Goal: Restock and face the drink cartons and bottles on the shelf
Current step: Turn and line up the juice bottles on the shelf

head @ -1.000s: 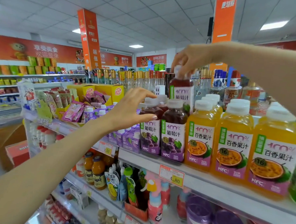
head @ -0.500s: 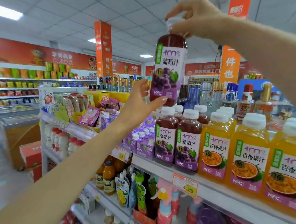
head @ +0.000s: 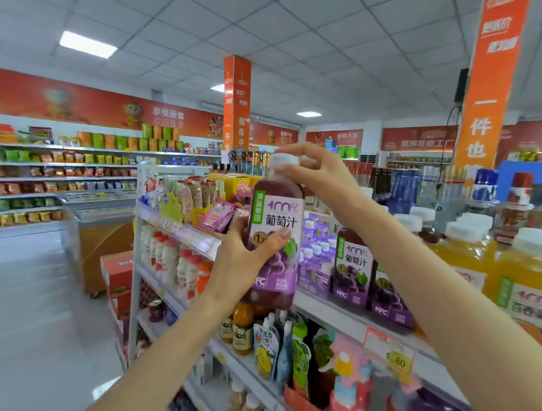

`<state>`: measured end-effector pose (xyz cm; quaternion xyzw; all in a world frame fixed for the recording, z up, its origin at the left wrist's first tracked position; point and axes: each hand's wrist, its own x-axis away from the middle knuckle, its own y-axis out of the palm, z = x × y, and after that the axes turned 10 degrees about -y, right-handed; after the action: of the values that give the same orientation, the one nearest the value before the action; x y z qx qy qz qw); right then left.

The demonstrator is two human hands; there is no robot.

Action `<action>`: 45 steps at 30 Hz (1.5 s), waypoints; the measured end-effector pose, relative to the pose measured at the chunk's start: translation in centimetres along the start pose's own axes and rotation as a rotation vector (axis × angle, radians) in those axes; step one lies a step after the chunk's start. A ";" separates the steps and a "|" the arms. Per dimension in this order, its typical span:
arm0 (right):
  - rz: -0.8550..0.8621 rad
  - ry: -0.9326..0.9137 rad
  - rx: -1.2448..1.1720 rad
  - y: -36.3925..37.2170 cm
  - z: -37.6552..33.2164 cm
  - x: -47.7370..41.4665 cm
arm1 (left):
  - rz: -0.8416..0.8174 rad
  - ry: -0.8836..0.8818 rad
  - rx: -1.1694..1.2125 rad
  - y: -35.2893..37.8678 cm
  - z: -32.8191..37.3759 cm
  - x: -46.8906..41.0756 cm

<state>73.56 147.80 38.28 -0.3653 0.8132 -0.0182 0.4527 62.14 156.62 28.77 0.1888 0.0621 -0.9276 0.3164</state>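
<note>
Now my left grip (head: 240,266) has closed round the middle of the grape juice bottle (head: 277,212), which my right grip (head: 318,173) has lowered and still pinches by the cap (head: 285,160). It hangs upright, label toward me, just off the shelf's front edge (head: 336,316), left of the grape row (head: 353,266). I judge setting it in, faced, comes next.

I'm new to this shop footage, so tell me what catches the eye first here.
A purple grape juice bottle held up at centre frame grabs attention first: the left hand grips its body while the right hand pinches its white cap. Just right of it, matching grape bottles and yellow juice bottles stand in a row on the top shelf. A tall orange pillar rises at far right.
</note>
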 end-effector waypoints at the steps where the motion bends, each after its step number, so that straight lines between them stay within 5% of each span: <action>1: -0.020 0.018 -0.023 0.6 0.4 0.3 | 0.003 -0.015 0.004 -0.6 -0.3 0.6; 16: -0.160 0.100 -0.640 8.2 2.7 3.4 | -0.048 -0.192 0.005 -7.5 -3.6 6.0; 23: -0.221 0.108 -0.891 10.8 3.5 4.6 | -0.104 -0.328 0.207 -9.9 -5.2 7.5; 30: -0.144 0.148 -0.996 12.6 4.2 6.8 | -0.335 -0.505 0.471 -10.9 -5.5 9.2; 39: 0.135 0.258 -0.676 13.7 5.0 7.6 | -0.227 -0.494 0.464 -11.1 -6.1 9.6; 45: -0.086 0.354 -0.420 12.8 4.7 10.6 | 0.070 -0.331 0.156 -8.9 -6.8 8.5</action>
<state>66.25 152.12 23.27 -0.4765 0.8493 0.0678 0.2169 52.61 160.51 19.18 0.0598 -0.0694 -0.9364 0.3387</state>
